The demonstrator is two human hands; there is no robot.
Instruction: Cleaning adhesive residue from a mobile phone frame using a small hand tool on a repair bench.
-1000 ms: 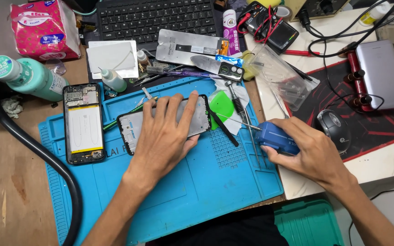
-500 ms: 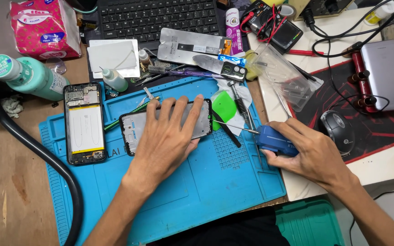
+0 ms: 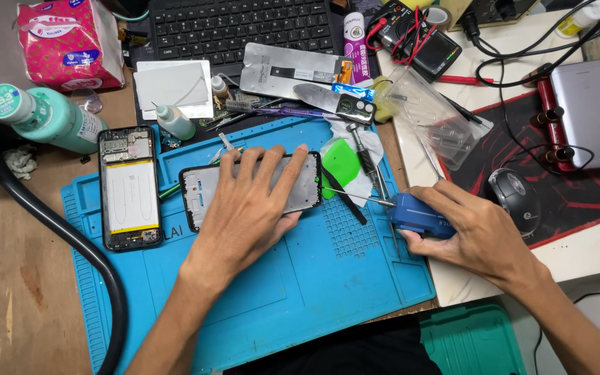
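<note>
on the blue mat [image 3: 300, 292], the left hand [image 3: 251, 208] lies spread flat on a phone frame [image 3: 203, 187], pinning it, while the right hand [image 3: 473, 232] wraps around a blue screwdriver [image 3: 414, 214] aimed at its edge.

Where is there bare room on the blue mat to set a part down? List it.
The near half of the blue mat is bare, bordered by the left hand above and the right hand with its blue tool. A strip lies bare below the opened phone. The far edge is crowded: phone frame, green pick, screwdrivers, keyboard.
</note>
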